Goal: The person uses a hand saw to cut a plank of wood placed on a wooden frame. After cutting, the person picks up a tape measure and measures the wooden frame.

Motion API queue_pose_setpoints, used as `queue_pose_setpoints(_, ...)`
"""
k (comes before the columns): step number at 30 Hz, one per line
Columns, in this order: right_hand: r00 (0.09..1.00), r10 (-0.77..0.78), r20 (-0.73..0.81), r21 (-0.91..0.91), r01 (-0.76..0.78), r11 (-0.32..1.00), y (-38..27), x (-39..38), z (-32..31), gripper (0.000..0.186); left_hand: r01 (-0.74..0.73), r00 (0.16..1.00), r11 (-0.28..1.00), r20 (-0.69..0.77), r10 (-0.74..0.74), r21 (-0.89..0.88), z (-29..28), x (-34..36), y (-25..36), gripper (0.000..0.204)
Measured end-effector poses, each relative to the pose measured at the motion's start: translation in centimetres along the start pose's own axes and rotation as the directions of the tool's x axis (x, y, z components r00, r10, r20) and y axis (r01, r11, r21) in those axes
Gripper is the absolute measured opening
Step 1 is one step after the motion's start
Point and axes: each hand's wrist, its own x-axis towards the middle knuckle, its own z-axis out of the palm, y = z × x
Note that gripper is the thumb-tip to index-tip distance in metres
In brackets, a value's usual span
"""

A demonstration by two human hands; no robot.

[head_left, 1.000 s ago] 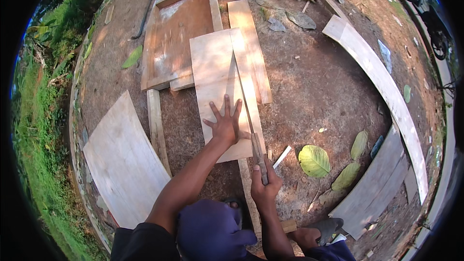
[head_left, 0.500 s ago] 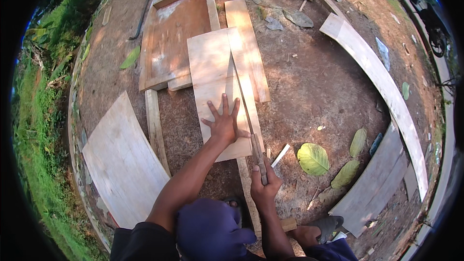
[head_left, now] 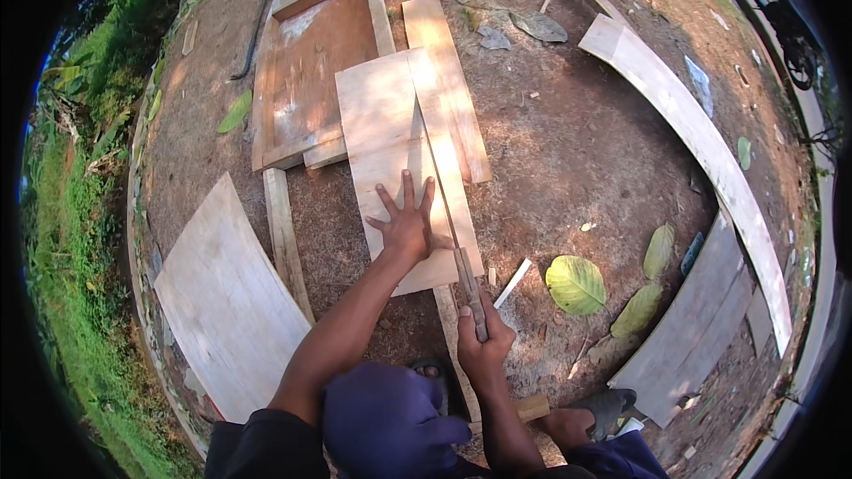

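Observation:
A pale plywood sheet [head_left: 377,115] lies in front of me, raised on timber. My left hand [head_left: 408,229] presses flat on it, fingers spread, thumb pointing toward the saw. My right hand [head_left: 485,341] is wrapped round the worn wooden handle of a handsaw [head_left: 469,288]. The saw's thin blade runs away from me along the sheet's right part, seen nearly edge-on, with a narrow shadow to its left. How deep the blade sits in the wood I cannot tell.
A framed wooden panel [head_left: 311,80] lies beyond at the left, and a thick plank [head_left: 475,142] extends beside the sheet. Loose plywood [head_left: 226,302] is at left; a long pale board [head_left: 701,137] and grey boards [head_left: 683,337] are at right. Leaves [head_left: 575,284] lie on the dirt.
The view has shifted slightly. The saw handle and my right hand sit at a slightly different slant, close to the same spot; my left hand stays pressed on the plywood.

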Motion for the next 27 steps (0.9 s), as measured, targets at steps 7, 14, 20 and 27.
queue_pose_setpoints(7,0.993,-0.112,-0.040,-0.014,0.112,0.994,0.6,10.5,7.0,0.038,-0.022,0.995,1.000,-0.095,0.024,0.018,1.7,1.1,-0.5,0.119)
queue_pose_setpoints(14,0.998,0.031,0.051,-0.064,-0.028,0.998,0.3,2.5,2.0,0.043,-0.029,0.998,1.000,-0.060,0.028,-0.009,0.7,0.1,-0.9,0.123)
queue_pose_setpoints(20,0.999,-0.001,0.032,-0.090,0.004,0.996,0.2,1.8,1.5,0.038,-0.022,0.998,1.000,-0.066,0.023,0.012,1.4,0.3,-0.4,0.130)
queue_pose_setpoints(27,0.999,-0.043,-0.020,0.118,0.045,0.992,1.5,9.2,6.8,0.039,-0.017,0.992,0.998,-0.127,0.024,0.056,2.8,2.1,-0.9,0.129)
